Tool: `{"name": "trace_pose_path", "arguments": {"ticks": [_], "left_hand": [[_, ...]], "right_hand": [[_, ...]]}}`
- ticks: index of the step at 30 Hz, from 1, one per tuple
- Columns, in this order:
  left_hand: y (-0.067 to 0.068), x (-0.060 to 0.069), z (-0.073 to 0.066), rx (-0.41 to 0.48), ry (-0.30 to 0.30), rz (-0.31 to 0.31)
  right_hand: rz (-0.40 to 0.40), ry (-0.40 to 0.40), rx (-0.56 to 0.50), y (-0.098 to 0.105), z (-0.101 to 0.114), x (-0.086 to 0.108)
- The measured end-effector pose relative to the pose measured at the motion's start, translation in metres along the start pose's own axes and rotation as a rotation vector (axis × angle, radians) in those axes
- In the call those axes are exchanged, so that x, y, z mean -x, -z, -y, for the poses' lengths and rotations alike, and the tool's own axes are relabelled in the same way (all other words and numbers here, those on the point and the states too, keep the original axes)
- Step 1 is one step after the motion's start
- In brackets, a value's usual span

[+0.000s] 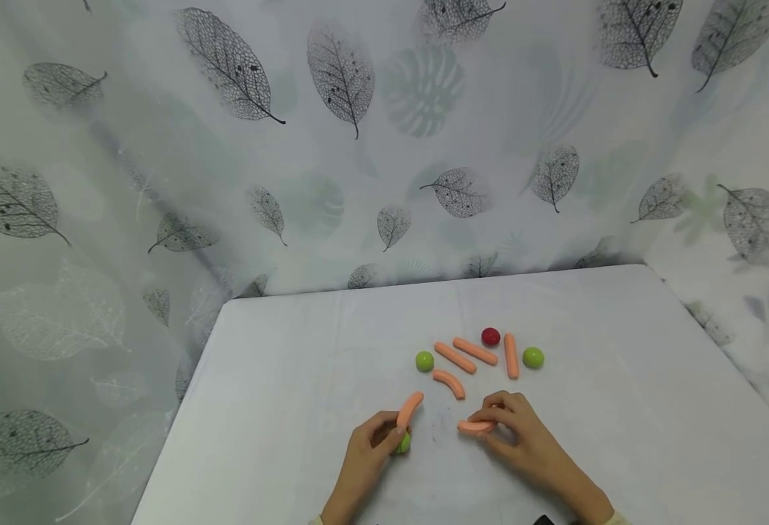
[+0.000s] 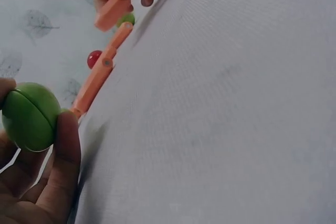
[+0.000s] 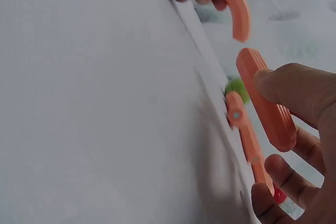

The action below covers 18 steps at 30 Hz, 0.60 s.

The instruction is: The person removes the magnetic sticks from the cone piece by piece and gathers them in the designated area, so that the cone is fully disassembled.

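My left hand [image 1: 369, 446] grips a green ball [image 2: 32, 116] with a seam round it. A curved orange stick [image 1: 410, 410] rises from the ball; in the right wrist view the stick's near end meets the ball, though whether it is fixed there I cannot tell. My right hand [image 1: 522, 439] pinches a second orange stick [image 3: 266, 103], ridged along one side, between thumb and fingers, just above the table. Ahead of both hands lie a curved orange stick [image 1: 449, 383] and straight orange sticks [image 1: 455, 358], [image 1: 512, 356].
A green ball [image 1: 425, 361] sits left of the loose sticks and another green ball [image 1: 533, 357] to their right. Behind them is a red ball [image 1: 490, 337]. The white table [image 1: 279, 379] meets a leaf-patterned curtain [image 1: 358, 182] at its back and left.
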State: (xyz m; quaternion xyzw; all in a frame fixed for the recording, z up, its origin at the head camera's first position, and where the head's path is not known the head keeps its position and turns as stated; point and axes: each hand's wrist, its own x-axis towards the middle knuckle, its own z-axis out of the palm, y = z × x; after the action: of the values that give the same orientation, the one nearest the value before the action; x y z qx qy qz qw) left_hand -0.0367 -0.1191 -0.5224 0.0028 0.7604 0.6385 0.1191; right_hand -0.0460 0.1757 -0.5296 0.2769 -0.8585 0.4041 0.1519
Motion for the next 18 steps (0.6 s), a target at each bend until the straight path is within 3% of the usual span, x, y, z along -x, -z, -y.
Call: {"name": "trace_pose_path", "arguments": {"ticks": [7, 11, 18], "left_hand": [[-0.001, 0.002, -0.005, -0.063, -0.028, -0.003], [-0.001, 0.004, -0.007, -0.134, -0.059, -0.014], [0.0, 0.004, -0.012, -0.301, -0.183, -0.024]], "right_hand": [[-0.04, 0.011, 0.141, 0.01, -0.018, 0.001], [-0.04, -0.021, 0.201, 0.012, -0.022, 0.003], [-0.026, -0.045, 0.214, 0.014, -0.023, 0.005]]}}
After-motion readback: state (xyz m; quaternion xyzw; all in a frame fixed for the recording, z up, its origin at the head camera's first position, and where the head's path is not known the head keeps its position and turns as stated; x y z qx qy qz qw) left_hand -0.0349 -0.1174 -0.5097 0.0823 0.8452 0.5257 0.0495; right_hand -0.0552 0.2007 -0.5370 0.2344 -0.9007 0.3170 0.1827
